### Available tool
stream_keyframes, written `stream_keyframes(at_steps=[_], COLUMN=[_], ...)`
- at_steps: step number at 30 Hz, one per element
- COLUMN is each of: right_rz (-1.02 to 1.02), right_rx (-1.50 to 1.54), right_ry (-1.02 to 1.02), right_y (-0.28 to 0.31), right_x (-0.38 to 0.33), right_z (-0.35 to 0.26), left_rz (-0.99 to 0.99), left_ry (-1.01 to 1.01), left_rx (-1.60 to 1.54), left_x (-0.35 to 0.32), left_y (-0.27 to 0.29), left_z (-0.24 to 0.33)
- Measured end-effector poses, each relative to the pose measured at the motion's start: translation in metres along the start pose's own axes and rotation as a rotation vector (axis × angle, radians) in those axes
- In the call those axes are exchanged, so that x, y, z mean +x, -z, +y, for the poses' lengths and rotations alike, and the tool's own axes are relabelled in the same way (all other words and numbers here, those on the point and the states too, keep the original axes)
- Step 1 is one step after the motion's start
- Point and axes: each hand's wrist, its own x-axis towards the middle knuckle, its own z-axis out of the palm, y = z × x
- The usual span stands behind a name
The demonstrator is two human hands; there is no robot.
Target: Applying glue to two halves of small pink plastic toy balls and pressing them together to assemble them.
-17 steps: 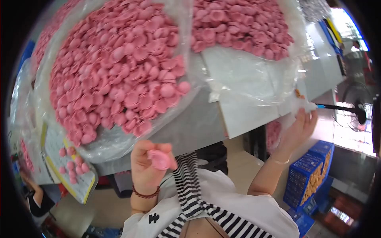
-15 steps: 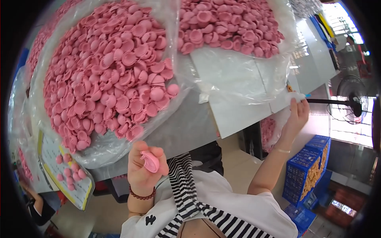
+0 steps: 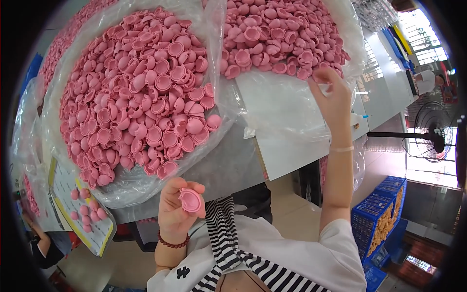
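Note:
My left hand (image 3: 176, 209) is closed on a pink plastic half-shell (image 3: 190, 200) in front of my chest, its hollow, rimmed side partly showing. My right hand (image 3: 334, 100) reaches over the near edge of the right-hand pile of pink half-shells (image 3: 282, 36). Its thumb and forefinger are apart, with a gap between them, and their tips are close to the nearest shells. I cannot tell whether they touch one. A larger pile of the same half-shells (image 3: 131, 102) lies on clear plastic sheeting (image 3: 124, 194) to the left.
A yellow-edged board (image 3: 99, 238) with several pink balls (image 3: 92, 209) juts out at the left. White board (image 3: 287, 151) covers part of the grey tabletop (image 3: 221, 170). Blue crates (image 3: 372, 228) with tan pieces stand at the right, below a fan (image 3: 430, 131). Another person's arm (image 3: 41, 238) shows at far left.
My right hand has left a small white item with a blue tip at the table's right and moved up and left to the pile. The half-shell in my left hand has turned, showing more hollow.

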Motion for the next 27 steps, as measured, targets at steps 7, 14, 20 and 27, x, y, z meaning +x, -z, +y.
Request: stream_keyframes(at_steps=[7, 14, 20, 27], right_rz=[-0.101, -0.845, -0.869, -0.9], right_rx=[0.023, 0.895, 0.886, 0.978], right_ry=[-0.23, -0.271, -0.275, -0.088], right_y=[-0.031, -0.008, -0.017, -0.02], right_x=[0.003, -0.063, -0.073, -0.05], right_z=[0.028, -0.098, -0.113, -0.117], left_rz=[-0.01, 0.018, 0.001, -0.031], left_ry=[-0.089, -0.058, -0.039, -0.019], left_rx=[-0.049, 0.056, 0.111, 0.071], left_x=[-0.01, -0.006, 0.001, -0.012], left_y=[0.005, 0.011, 0.007, 0.011], left_z=[0.009, 0.018, 0.016, 0.017])
